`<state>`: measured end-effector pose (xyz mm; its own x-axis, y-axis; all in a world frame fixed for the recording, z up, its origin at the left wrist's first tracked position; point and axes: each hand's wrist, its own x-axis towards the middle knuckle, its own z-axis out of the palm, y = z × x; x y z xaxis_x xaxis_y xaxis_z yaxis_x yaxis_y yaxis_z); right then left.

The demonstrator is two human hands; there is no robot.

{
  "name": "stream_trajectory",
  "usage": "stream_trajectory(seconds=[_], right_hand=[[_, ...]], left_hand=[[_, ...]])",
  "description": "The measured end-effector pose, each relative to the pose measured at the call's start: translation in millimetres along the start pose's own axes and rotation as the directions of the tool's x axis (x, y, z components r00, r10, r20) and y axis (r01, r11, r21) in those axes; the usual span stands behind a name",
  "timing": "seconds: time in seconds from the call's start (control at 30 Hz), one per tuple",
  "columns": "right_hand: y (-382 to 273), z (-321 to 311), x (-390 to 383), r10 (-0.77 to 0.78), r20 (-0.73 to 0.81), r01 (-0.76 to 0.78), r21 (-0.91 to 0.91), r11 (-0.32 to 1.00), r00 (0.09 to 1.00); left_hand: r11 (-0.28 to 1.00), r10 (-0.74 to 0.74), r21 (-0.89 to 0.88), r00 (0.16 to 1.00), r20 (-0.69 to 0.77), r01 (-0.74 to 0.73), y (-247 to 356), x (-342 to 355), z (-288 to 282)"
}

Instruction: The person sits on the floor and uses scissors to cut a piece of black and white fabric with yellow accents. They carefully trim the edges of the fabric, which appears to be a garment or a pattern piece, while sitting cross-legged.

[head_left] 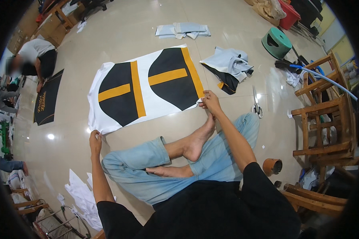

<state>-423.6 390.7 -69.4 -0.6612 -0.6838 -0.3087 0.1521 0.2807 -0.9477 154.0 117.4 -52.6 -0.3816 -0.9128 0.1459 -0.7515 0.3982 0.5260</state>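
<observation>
A white cloth (143,85) lies spread on the floor before my crossed legs. It bears two dark, curved-edge shapes, the left one (115,95) and the right one (169,85), each crossed by mustard-yellow bands. My left hand (95,141) pinches the cloth's near left corner. At the near right corner my right hand (211,102) has its fingers closed on the cloth's edge, just above my raised foot. Creases run along the cloth's left side. A pair of scissors (257,104) rests on the floor right of my right hand.
A crumpled grey-and-black cloth heap (229,67) lies right of the cloth, folded pieces (182,30) beyond it. A green stool (276,42) and wooden frames (325,115) stand at right. White scraps (81,195) lie at lower left. Another person (38,57) crouches at far left over a dark panel (48,99).
</observation>
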Motion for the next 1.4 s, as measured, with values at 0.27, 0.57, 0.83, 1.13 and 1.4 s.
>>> stream_trajectory(seconds=[0.27,0.57,0.83,1.13,1.4], right_hand=[[22.7,-20.8,-30.2,0.114,-0.166,-0.079,0.203,0.976,0.98],[13.7,-7.2,-33.1,0.013,-0.196,-0.009,0.019,1.0,0.981],[21.9,-20.2,-23.4,-0.158,-0.176,0.041,-0.533,0.845,0.972],[13.2,-74.4,-45.3,-0.463,-0.287,0.251,-0.551,0.796,0.839],[-0.8,-244.2,-22.2,-0.143,-0.531,-0.461,-0.818,0.344,0.835]], left_hand=[[0.979,-0.167,-0.132,0.984,-0.061,0.158,-37.4,-32.4,31.7],[0.955,-0.272,0.108,0.962,-0.039,0.275,-52.0,-27.5,18.5],[0.843,-0.396,0.378,0.917,-0.042,0.381,-11.0,-27.3,18.8],[0.431,-0.683,0.669,0.704,-0.197,0.605,14.4,-37.7,-0.3],[0.972,0.199,0.145,0.975,-0.1,-0.184,184.5,-29.0,92.6]])
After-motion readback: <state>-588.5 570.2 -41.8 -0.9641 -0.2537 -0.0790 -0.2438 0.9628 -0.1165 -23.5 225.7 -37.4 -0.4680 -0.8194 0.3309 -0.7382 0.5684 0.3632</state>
